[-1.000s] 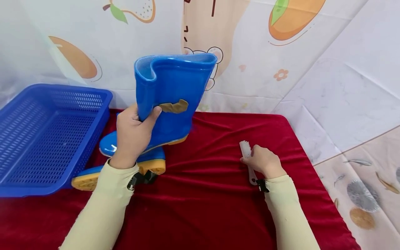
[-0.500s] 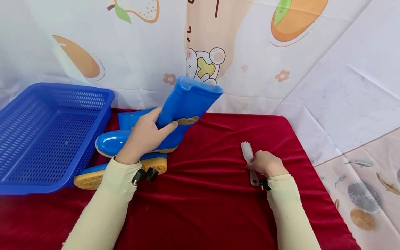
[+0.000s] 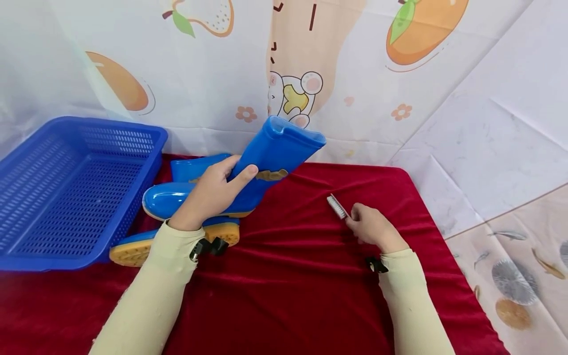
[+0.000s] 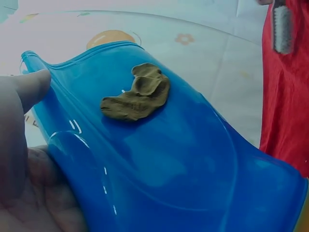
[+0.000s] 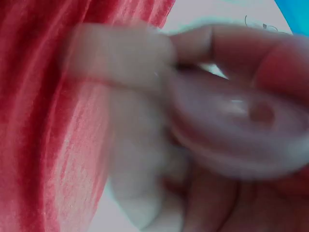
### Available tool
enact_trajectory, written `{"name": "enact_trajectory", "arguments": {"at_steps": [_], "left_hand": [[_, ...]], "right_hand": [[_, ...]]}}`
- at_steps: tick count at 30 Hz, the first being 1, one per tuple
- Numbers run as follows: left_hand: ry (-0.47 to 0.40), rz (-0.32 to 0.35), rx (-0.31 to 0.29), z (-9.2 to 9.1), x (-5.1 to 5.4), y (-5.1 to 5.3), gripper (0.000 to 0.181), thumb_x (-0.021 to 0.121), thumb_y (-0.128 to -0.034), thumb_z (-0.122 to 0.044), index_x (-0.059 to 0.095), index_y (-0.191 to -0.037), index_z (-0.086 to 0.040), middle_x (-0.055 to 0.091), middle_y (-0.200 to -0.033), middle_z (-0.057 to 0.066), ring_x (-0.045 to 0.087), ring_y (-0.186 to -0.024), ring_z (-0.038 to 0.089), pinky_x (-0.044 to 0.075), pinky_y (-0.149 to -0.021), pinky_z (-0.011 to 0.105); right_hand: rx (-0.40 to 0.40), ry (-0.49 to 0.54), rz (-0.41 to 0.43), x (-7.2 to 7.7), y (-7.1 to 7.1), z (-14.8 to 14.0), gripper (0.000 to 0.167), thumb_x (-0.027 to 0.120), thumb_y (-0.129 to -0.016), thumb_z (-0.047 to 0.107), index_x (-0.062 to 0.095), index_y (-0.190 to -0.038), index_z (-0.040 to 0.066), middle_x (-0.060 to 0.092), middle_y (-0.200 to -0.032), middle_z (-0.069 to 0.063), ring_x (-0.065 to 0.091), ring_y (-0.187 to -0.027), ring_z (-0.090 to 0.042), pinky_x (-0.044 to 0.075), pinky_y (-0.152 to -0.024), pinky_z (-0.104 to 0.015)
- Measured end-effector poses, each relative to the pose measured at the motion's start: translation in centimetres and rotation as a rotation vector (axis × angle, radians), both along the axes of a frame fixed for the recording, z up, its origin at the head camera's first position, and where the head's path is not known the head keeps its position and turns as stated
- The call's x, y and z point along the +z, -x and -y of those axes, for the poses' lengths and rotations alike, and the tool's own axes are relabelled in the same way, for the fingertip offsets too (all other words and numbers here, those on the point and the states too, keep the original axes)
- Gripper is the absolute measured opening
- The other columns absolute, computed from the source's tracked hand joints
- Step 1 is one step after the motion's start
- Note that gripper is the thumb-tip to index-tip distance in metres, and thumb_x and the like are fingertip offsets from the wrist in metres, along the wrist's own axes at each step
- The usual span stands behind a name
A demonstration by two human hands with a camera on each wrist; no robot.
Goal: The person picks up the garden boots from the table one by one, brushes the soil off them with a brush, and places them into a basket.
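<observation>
A blue rain boot (image 3: pixel 288 145) tilts to the right in my left hand (image 3: pixel 217 190), which grips it around the shaft with the thumb on the near side. A brown, clay-like smear (image 4: pixel 137 99) sticks to the shaft, just beyond the thumb. To the right, my right hand (image 3: pixel 372 227) holds a white-bristled scrub brush (image 3: pixel 336 206) by its handle (image 5: pixel 241 125), apart from the boot. The brush head points up and left. Motion blurs the right wrist view. A second blue boot with a yellow sole (image 3: pixel 133 254) lies beneath the held one, partly hidden by it and the left arm.
At the left stands a blue perforated plastic basket (image 3: pixel 93 264), close beside the lying boot. A red cloth (image 3: pixel 284 296) covers the table. Behind it hangs a white curtain (image 3: pixel 213 88) with fruit prints.
The held boot has swung down and its opening has tipped to the right, uncovering more of the lying boot. The brush has turned in my right hand, its head swinging left.
</observation>
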State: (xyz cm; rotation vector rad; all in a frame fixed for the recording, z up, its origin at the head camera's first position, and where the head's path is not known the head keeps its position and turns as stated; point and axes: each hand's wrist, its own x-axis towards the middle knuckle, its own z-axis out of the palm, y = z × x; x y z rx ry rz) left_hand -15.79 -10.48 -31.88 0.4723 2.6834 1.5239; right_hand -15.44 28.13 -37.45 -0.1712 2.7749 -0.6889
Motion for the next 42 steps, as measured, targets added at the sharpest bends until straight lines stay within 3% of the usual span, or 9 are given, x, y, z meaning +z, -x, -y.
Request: {"name": "enact_trajectory", "arguments": {"at_steps": [4,9,15,19,24,29,35,42], "left_hand": [[0.007,0.016,-0.008,-0.1,0.1,0.0,0.067,0.05,-0.1017,-0.063,0.052,-0.15,-0.016,0.061,-0.143,0.01,0.061,-0.126,0.037,0.046,-0.103,0.069],[0.003,0.011,-0.012,-0.2,0.1,-0.1,0.068,0.049,-0.1018,-0.063,0.051,-0.15,-0.015,0.061,-0.142,0.011,0.062,-0.126,0.037,0.047,-0.102,0.069],[-0.001,0.001,-0.001,0.0,0.3,-0.2,0.068,0.049,-0.1022,-0.063,0.052,-0.15,-0.014,0.061,-0.142,0.011,0.061,-0.126,0.037,0.047,-0.104,0.067],[-0.011,0.006,0.01,0.1,0.2,-0.1,0.068,0.049,-0.1023,-0.063,0.052,-0.149,-0.013,0.061,-0.142,0.013,0.062,-0.125,0.039,0.047,-0.103,0.068],[-0.029,0.005,0.009,-0.1,0.1,0.0,0.069,0.049,-0.1018,-0.064,0.053,-0.148,-0.013,0.062,-0.141,0.013,0.062,-0.124,0.038,0.047,-0.103,0.068],[-0.027,-0.001,0.022,-0.1,0.1,-0.2,0.065,0.05,-0.1013,-0.064,0.057,-0.143,-0.015,0.065,-0.135,0.01,0.064,-0.12,0.033,0.05,-0.101,0.064],[-0.038,0.018,0.024,-0.1,0.2,-0.2,0.069,0.05,-0.1011,-0.065,0.051,-0.149,-0.015,0.061,-0.141,0.011,0.061,-0.125,0.035,0.047,-0.104,0.066],[-0.024,0.022,0.016,-0.2,0.1,-0.1,0.07,0.05,-0.1008,-0.065,0.05,-0.15,-0.015,0.061,-0.142,0.011,0.062,-0.125,0.036,0.048,-0.104,0.066]], "right_hand": [[-0.036,0.035,-0.247,0.0,0.2,0.3,0.017,0.063,-0.099,0.018,0.051,-0.095,0.007,0.055,-0.068,-0.003,0.049,-0.062,-0.017,0.042,-0.062,-0.033],[-0.107,0.14,-0.433,0.6,0.6,1.1,0.023,0.062,-0.099,0.023,0.054,-0.111,0.005,0.058,-0.072,-0.005,0.049,-0.059,-0.018,0.043,-0.058,-0.032],[-0.027,0.238,-0.794,2.7,1.4,3.1,0.017,0.069,-0.101,0.02,0.065,-0.09,0.008,0.042,-0.059,-0.001,0.036,-0.052,-0.013,0.03,-0.049,-0.025],[0.003,0.378,-0.921,3.7,1.4,4.9,0.022,0.071,-0.1,0.022,0.065,-0.082,0.011,0.038,-0.058,0.002,0.031,-0.052,-0.007,0.024,-0.048,-0.023],[0.009,0.491,-1.018,3.4,0.4,6.6,0.022,0.059,-0.1,0.022,0.069,-0.092,0.004,0.04,-0.059,0.001,0.031,-0.053,-0.007,0.024,-0.048,-0.023],[0.04,0.505,-1.041,3.0,-0.5,7.5,0.028,0.048,-0.107,0.021,0.062,-0.112,-0.002,0.046,-0.067,-0.004,0.037,-0.058,-0.01,0.03,-0.053,-0.025],[0.069,0.47,-1.067,3.1,-0.4,7.5,0.019,0.062,-0.101,0.012,0.066,-0.113,-0.002,0.058,-0.075,-0.008,0.046,-0.063,-0.014,0.038,-0.059,-0.026],[0.184,0.391,-1.091,3.0,-0.4,7.7,0.021,0.068,-0.095,0.018,0.074,-0.106,0.001,0.06,-0.075,-0.005,0.045,-0.061,-0.011,0.038,-0.056,-0.025]]}}
